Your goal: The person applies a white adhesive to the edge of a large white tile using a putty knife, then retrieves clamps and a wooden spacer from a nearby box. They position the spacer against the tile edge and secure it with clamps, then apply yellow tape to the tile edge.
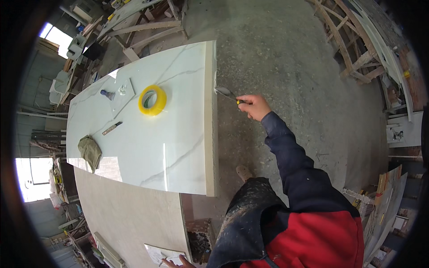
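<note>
Nearest the camera: the wearer's red-and-navy jacket (319,236), lower right of the frame.
Right hand: right of the upper centre, the right hand (255,107) has its fingers closed round the handle of a putty knife (227,93), its blade at the slab's edge.
Left hand: at the bottom edge, partly cut off, the left hand (179,261) is at a pale board (155,253) – grip cannot be told.
Slab: the veined white slab (178,134) fills the left centre; a beige strip (208,134) borders its right side.
On it: yellow tape roll (161,105), small blade (111,128), green cloth (90,153).
Done: the strip appears to run that side's full length – a judgement.
Left: whitish matter shows near the blade; how much edge remains unworked cannot be told.
</note>
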The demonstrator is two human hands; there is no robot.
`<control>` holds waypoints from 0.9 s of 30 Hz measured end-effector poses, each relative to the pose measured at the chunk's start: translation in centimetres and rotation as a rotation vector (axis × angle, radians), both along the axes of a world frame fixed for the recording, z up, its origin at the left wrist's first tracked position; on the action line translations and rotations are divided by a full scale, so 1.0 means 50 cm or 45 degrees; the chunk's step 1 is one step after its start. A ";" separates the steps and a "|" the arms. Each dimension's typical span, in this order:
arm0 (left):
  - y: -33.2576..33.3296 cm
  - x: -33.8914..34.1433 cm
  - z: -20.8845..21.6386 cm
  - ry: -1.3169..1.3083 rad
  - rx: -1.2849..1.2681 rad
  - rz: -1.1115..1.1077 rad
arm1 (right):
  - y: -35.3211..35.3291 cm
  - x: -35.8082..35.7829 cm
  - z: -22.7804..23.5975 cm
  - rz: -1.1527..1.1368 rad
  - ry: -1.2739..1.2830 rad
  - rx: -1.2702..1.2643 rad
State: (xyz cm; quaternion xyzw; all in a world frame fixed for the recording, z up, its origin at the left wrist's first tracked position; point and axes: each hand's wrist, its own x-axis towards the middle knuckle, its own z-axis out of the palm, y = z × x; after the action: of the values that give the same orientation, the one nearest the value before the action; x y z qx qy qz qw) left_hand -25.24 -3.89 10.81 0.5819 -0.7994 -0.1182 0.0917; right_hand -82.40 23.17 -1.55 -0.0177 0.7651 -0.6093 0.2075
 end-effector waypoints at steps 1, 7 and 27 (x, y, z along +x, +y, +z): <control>0.001 -0.013 0.008 0.014 0.033 0.024 | 0.001 0.009 0.001 -0.002 0.045 0.042; -0.056 0.041 -0.059 0.219 -0.102 -0.010 | 0.002 0.061 -0.046 -0.113 0.489 0.308; -0.038 0.117 -0.073 0.194 -0.082 0.018 | -0.101 0.268 -0.008 -0.304 -0.328 -0.682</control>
State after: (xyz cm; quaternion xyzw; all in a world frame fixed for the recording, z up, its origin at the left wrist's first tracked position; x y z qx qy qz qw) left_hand -19.39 -5.81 7.16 0.5737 -0.7893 -0.1357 0.1717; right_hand -69.00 18.09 -1.97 0.0955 0.5415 -0.8064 0.2178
